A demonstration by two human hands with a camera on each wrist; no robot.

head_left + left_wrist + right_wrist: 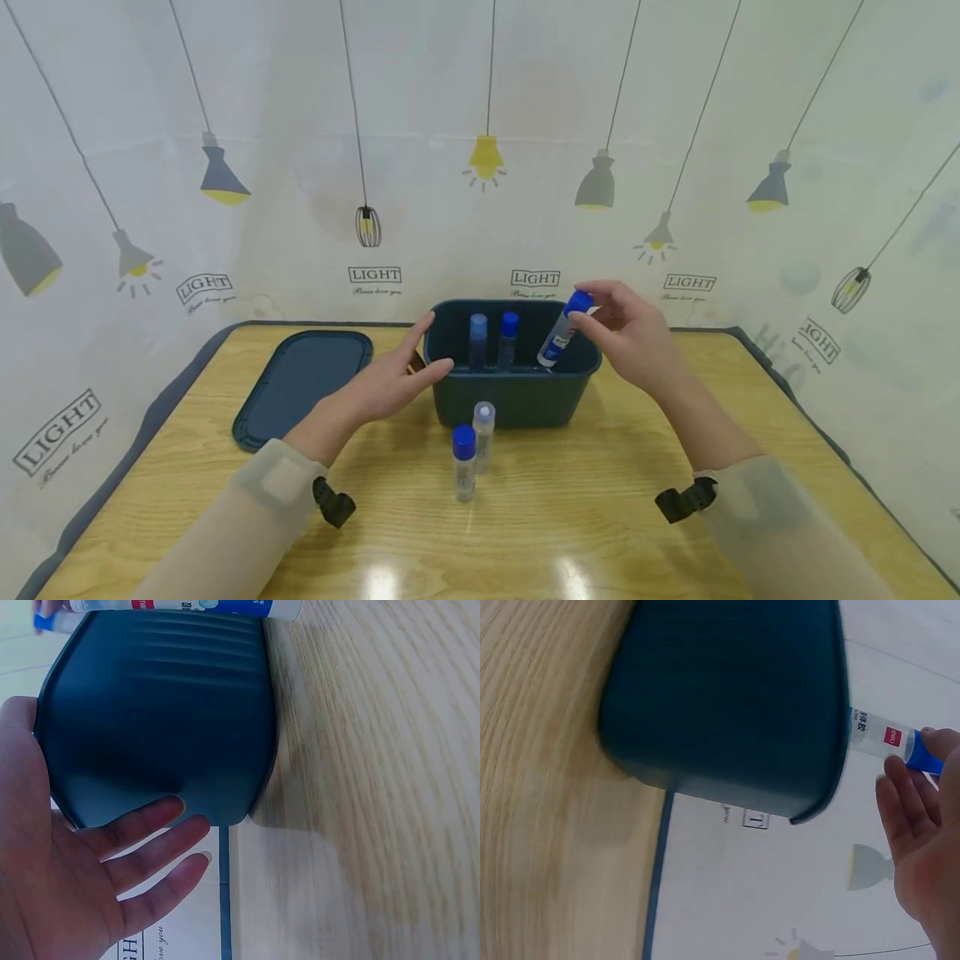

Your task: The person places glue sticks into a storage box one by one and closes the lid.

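Observation:
A dark blue-green plastic bin [510,404] stands at the far side of the table. Over its right end my right hand [630,333] pinches the blue cap of a clear glue bottle [558,340], which leans with its lower end inside the rim. In the right wrist view this bottle [877,733] shows a red label mark. My left hand [390,379] rests at the bin's left end, fingers extended and thumb at the rim. Two blue-capped bottles, a left one [477,343] and a right one [508,343], stand inside the bin.
In front of the bin stand a blue-capped glue bottle [464,467] and a clear-topped bottle [483,437]. A dark blue-green lid [303,379] lies left of the bin. Behind the wooden table [585,500] hangs a lamp-printed cloth [435,183].

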